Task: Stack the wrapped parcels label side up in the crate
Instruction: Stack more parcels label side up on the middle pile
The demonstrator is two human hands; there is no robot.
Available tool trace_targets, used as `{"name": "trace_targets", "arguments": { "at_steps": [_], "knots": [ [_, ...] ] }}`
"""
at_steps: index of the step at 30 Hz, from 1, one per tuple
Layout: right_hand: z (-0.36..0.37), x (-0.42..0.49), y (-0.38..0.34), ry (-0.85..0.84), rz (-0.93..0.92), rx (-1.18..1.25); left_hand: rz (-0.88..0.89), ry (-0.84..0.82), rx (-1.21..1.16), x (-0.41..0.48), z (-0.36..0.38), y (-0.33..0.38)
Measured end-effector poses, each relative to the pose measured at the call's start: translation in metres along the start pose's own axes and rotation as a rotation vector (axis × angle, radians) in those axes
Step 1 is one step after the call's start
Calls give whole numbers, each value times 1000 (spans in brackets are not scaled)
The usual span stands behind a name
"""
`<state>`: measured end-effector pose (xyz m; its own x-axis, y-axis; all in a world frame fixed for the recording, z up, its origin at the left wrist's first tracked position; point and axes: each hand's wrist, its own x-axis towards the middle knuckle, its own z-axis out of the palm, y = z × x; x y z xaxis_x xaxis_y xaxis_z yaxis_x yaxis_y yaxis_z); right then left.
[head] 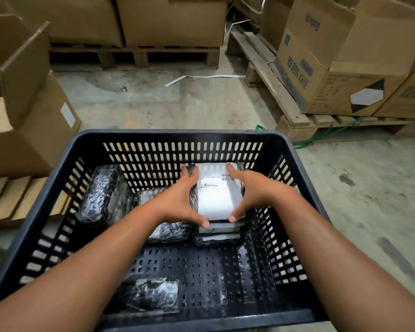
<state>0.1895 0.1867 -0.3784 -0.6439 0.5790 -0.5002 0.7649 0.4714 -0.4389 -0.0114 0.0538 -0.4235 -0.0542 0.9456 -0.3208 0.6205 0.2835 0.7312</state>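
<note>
Left hand [177, 200] and right hand [252, 195] clasp the top parcel [219, 192] (label up) inside the crate [177, 136].

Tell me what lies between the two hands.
The top parcel, white label up, lies between the left hand and the right hand, in the head view.

**Parcels in the crate — label up on the far-right stack**

The dark grey perforated plastic crate [177, 136] sits on the floor, open-topped. At 1 o'clock inside it, a flat rectangular parcel with a white printed label [217, 190] lies label side up on a stack of similar wrapped parcels [217, 234]. Just beside it at 12 o'clock lies a black parcel in shiny clear wrap [164, 230]. At 10 o'clock another black wrapped parcel [98, 195] leans tilted against the wall — a fourth [153, 294] lies flat at 6 o'clock.
</note>
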Motion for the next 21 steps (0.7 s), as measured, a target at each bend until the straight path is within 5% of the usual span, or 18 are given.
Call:
{"name": "trace_targets", "arguments": {
  "at_steps": [21],
  "knots": [
    [1, -21, -3, 54, 40, 201, 0, 92, -77, -20, 2, 6]
  ]
}}
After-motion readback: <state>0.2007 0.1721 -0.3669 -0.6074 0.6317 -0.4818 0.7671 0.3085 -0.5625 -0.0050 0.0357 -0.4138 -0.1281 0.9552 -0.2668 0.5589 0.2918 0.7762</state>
